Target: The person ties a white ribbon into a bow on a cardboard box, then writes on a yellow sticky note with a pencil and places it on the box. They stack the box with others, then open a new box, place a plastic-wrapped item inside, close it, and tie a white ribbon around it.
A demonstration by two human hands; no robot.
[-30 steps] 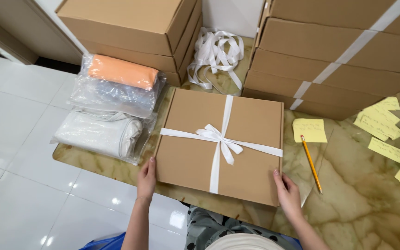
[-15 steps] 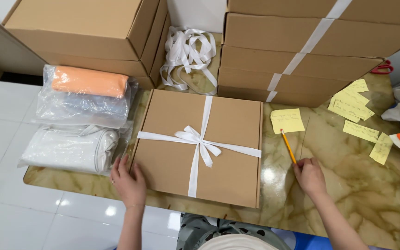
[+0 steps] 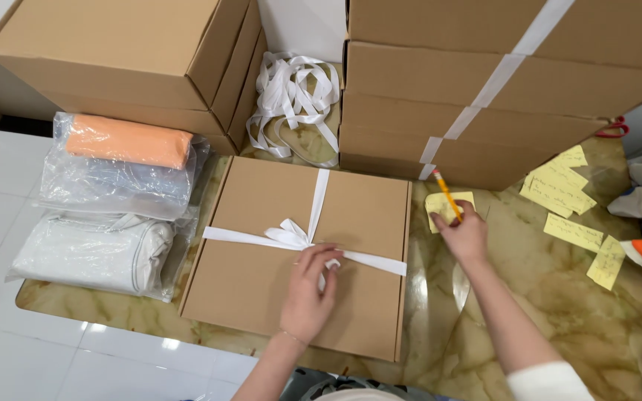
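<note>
Flat brown box (image 3: 299,252) sits centre of the marble table (image 3: 559,327), tied crosswise with white ribbon (image 3: 261,239), bow near its middle. Left hand (image 3: 307,293) rests palm-down on the lid, fingers spread loosely and touching the bow's lower loop at 12 o'clock from the palm; nothing pinched that I can make out. Right hand (image 3: 466,236) lies off the box at its 3 o'clock edge, closed around a yellow pencil (image 3: 446,191) whose long axis runs toward 11 o'clock, tip end upward. Beneath that hand, a yellow sticky note (image 3: 440,208) on the table, touching the fingers. Left hand is the nearer one to the bow; right is nearer the note. More yellow notes (image 3: 562,189) at 3 o'clock; bagged fabric (image 3: 117,171) at 9 o'clock; loose ribbon pile (image 3: 295,100) and stacked cartons (image 3: 484,82) at 12.
</note>
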